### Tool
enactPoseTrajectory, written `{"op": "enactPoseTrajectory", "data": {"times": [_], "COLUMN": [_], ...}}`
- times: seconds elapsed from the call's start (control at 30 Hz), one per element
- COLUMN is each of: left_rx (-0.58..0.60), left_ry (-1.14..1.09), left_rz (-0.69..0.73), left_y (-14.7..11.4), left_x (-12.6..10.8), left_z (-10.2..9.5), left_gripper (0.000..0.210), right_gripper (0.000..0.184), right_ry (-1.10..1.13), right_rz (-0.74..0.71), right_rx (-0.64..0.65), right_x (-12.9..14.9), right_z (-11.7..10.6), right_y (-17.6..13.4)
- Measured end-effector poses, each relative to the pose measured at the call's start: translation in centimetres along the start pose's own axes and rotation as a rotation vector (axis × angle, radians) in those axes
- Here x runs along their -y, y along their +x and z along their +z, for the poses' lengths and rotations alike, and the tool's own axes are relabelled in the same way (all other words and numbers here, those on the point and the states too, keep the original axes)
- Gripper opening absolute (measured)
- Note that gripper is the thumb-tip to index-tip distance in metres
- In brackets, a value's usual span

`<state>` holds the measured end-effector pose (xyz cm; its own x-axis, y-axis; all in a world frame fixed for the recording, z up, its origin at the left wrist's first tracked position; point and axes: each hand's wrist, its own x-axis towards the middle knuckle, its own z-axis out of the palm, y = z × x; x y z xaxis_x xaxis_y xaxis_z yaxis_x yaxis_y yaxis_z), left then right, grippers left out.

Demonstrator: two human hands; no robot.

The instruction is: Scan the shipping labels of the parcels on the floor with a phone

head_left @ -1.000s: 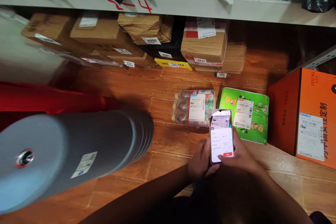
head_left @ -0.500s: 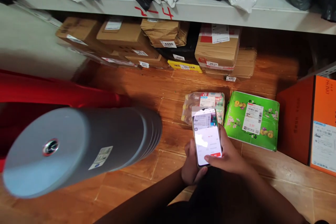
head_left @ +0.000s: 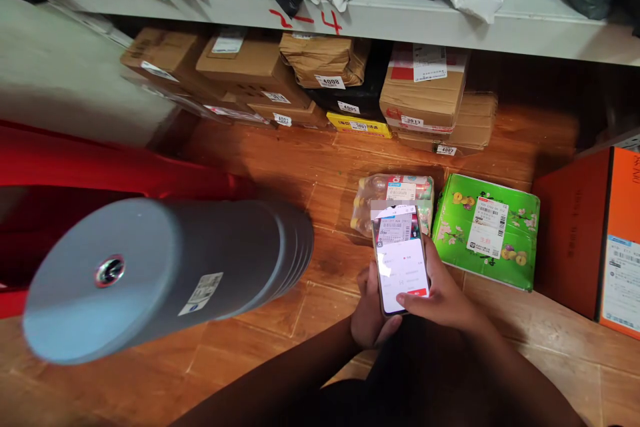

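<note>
- Wooden floor (head_left: 320, 167) is running under a white shelf (head_left: 400, 20) marked with red figures, and cardboard parcels (head_left: 250, 70) with numbered stickers are sitting packed beneath it.
- Both hands are gripping a phone (head_left: 401, 259) just above the floor: the left hand (head_left: 369, 310) is cupping its lower left edge, and the right hand (head_left: 443, 297) is wrapping its right side with the thumb lying on the lit screen.
- Fingers of both hands are curling closed around the phone, so neither is free.
- Directly beyond the phone a shrink-wrapped pack of bottles (head_left: 395, 197) is lying on the floor, with a green box (head_left: 487, 230) touching or almost touching its right side and an orange box (head_left: 600, 240) farther right.
- The phone's top edge is covering part of the bottle pack's label, so the camera may be framing it too tightly or catching the green box's label instead; that is a likely cause of a wrong reading.
- A grey cylinder (head_left: 160, 273) is looming large at the left and a red object (head_left: 100, 167) is lying behind it; a sideways shift could be knocking an elbow against them.
- The grip is looking light at the bottom corner, so a thumb tap could be tipping the phone down onto the floor.
</note>
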<state>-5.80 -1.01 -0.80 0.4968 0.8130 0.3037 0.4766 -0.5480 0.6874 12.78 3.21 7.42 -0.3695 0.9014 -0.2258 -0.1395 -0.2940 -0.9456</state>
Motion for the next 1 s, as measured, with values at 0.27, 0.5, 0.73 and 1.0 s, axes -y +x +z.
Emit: {"op": "enactPoseTrajectory", "data": {"times": [0.27, 0.5, 0.73, 1.0], "left_rx": [0.012, -0.031, 0.011, -0.027], "left_ry": [0.061, 0.062, -0.175, -0.139], "left_rz": [-0.024, -0.028, 0.003, 0.052], "left_y": [0.3, 0.6, 2.5, 3.8], "left_x": [-0.4, -0.5, -1.5, -2.8], "left_z": [0.3, 0.8, 0.7, 1.0], "left_gripper": [0.071, 0.084, 0.076, 0.076], "right_gripper": [0.087, 0.092, 0.086, 0.081], "right_ry": [-0.029, -0.029, 0.006, 0.025], "right_rz": [0.010, 0.004, -0.003, 0.005], "right_rx": [-0.004, 0.054, 0.021, -0.032], "right_x": [0.4, 0.1, -0.4, -0.8], "right_z": [-0.3, -1.6, -2.9, -3.5], "right_y": [0.0, -0.7, -2.1, -3.2]}}
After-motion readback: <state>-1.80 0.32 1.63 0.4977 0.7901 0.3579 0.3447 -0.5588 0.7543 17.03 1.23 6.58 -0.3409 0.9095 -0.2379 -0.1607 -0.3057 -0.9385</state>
